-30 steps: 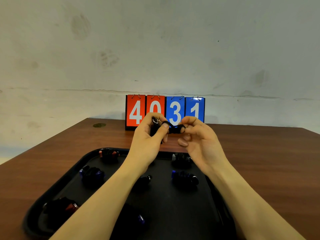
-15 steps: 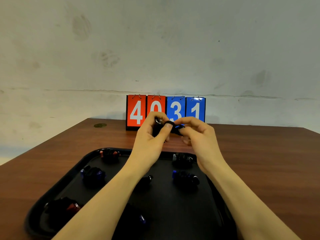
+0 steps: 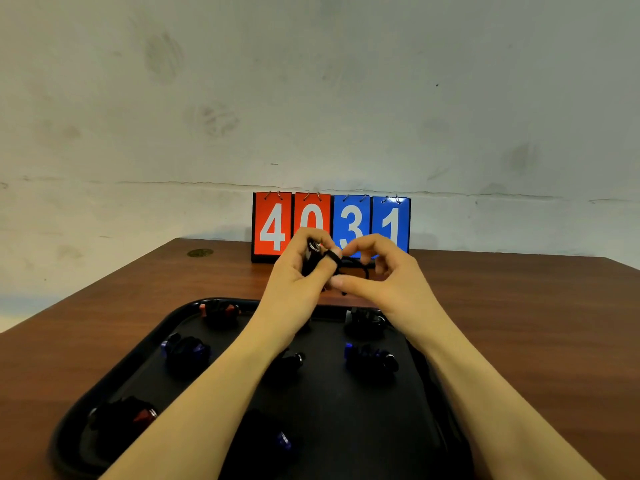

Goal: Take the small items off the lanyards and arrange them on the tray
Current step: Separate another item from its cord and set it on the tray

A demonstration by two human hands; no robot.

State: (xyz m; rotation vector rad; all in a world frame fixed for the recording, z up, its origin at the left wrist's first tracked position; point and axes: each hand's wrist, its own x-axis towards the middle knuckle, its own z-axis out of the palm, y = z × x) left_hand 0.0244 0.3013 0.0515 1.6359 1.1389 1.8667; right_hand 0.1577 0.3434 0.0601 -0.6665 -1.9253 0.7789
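1. Left hand (image 3: 300, 271) grips a small black item (image 3: 313, 258); right hand (image 3: 384, 275), raised slightly since before, pinches its black lanyard (image 3: 353, 264).
2. Both hover at 12 o'clock above the black tray (image 3: 346, 427).
3. Brown table (image 3: 536, 323); flip scoreboard (image 3: 331, 223) at 12 o'clock; grey wall (image 3: 311, 81).

Both forearms reach forward over the tray (image 3: 114, 368), hands raised above its far edge. Left hand (image 3: 298, 271) has a curled grip on a small black item (image 3: 313, 259), thumb across it. Right hand (image 3: 384, 275) is beside it, fingers arched, pinching the cord (image 3: 353, 263).
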